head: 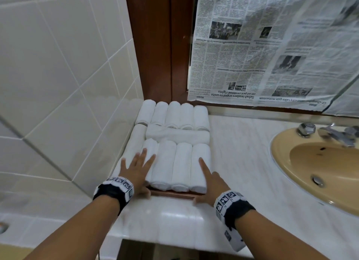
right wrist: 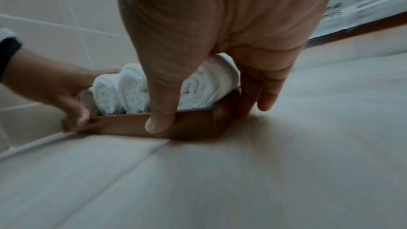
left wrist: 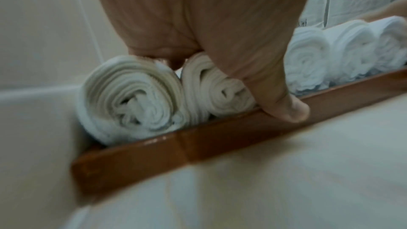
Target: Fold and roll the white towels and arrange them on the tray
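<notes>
My left hand (head: 138, 167) and right hand (head: 210, 184) rest spread on the rolled white towels (head: 174, 162), thumbs on the near rim of the wooden tray (head: 172, 194) on the counter (head: 242, 162). Beyond: a sink (head: 318, 162) and newspaper (head: 272, 46).

Tiled wall (head: 58, 69) tight against tray's (head: 171, 194) left

Both hands, left (head: 138, 170) and right (head: 210, 186), seemingly flat, fingers extended forward.
</notes>
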`<state>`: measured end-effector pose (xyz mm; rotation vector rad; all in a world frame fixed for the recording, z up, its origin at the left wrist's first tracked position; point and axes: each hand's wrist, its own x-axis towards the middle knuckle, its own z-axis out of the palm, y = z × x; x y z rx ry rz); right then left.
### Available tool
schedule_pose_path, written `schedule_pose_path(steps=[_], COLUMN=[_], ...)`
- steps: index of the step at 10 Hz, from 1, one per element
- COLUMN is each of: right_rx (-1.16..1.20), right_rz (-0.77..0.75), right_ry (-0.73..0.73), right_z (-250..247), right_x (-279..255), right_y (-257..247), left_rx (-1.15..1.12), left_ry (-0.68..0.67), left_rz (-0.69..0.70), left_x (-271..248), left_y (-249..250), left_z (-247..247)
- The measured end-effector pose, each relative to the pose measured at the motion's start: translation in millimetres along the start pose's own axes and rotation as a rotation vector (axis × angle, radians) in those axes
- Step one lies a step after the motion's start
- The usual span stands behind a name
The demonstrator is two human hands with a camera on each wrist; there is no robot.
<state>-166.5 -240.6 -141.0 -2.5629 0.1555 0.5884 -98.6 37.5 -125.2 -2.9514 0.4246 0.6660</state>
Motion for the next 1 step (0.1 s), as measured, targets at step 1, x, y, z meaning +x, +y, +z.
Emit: schedule_pose_path(steps=[1], right_rx=[0.263], right_rz=[0.066], right_ry=[0.035], right_z=[10.8], right_x=[-29.4], right_y=[31.2], left_rx=[-0.099], left_ry=[0.405], left_rz=[-0.016], left_x=[-38.9], left_y=[-1.7], left_z=[37.1])
